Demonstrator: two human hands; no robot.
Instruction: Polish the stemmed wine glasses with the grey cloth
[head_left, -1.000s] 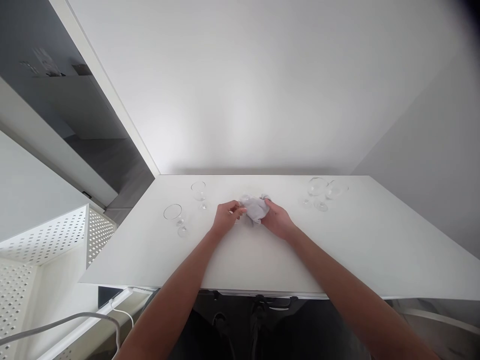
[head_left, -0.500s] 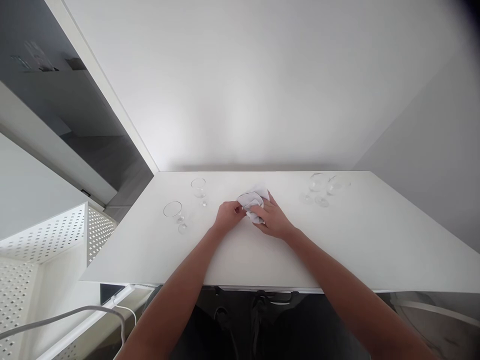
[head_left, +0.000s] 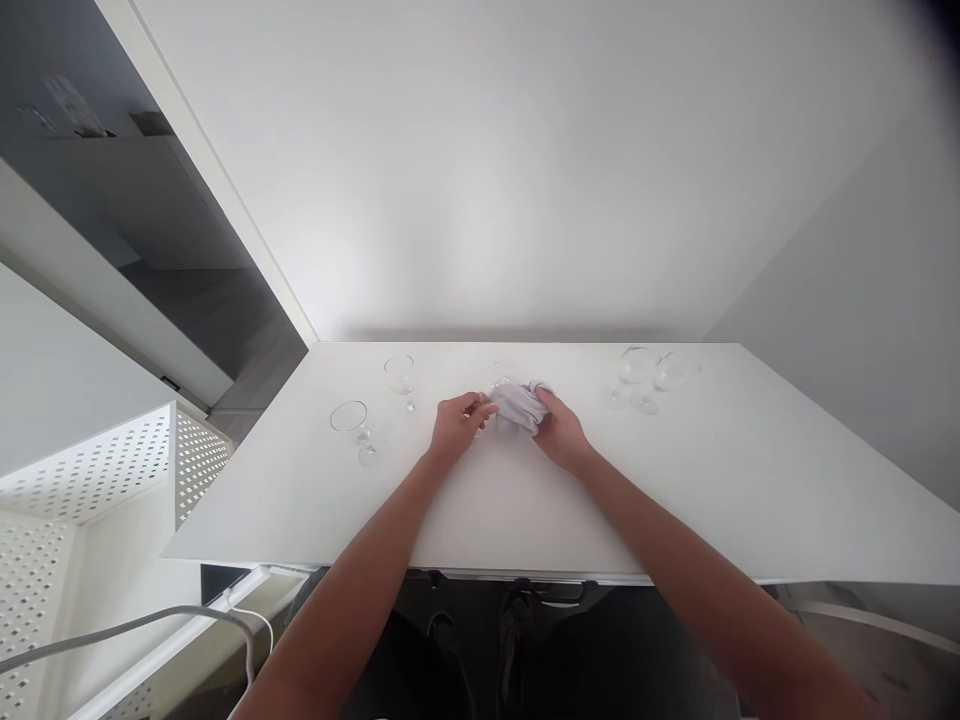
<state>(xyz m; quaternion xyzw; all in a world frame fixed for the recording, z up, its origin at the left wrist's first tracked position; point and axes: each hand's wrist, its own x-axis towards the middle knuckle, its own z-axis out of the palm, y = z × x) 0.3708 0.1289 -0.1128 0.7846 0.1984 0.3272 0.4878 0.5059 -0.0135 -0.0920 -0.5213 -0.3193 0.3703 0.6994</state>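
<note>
Over the middle of the white table (head_left: 525,520), my left hand (head_left: 456,424) pinches the stem of a wine glass (head_left: 504,372). Most of that glass is hidden behind a crumpled pale grey cloth (head_left: 517,405), and only part of its bowl shows past the far side. My right hand (head_left: 564,432) grips the cloth from the right, against the glass. To the left stand two clear stemmed glasses, a nearer one (head_left: 349,418) and a farther one (head_left: 400,374).
Two more stemmed glasses, one (head_left: 636,368) and another (head_left: 669,374), are close together at the back right. A white wall (head_left: 480,180) rises behind the table. Left of the table are a perforated white panel (head_left: 199,465) and a grey cable (head_left: 150,617).
My right hand has shifted slightly right and turned, bringing the cloth to the near side of the glass. Part of the bowl now shows. The other glasses stay put.
</note>
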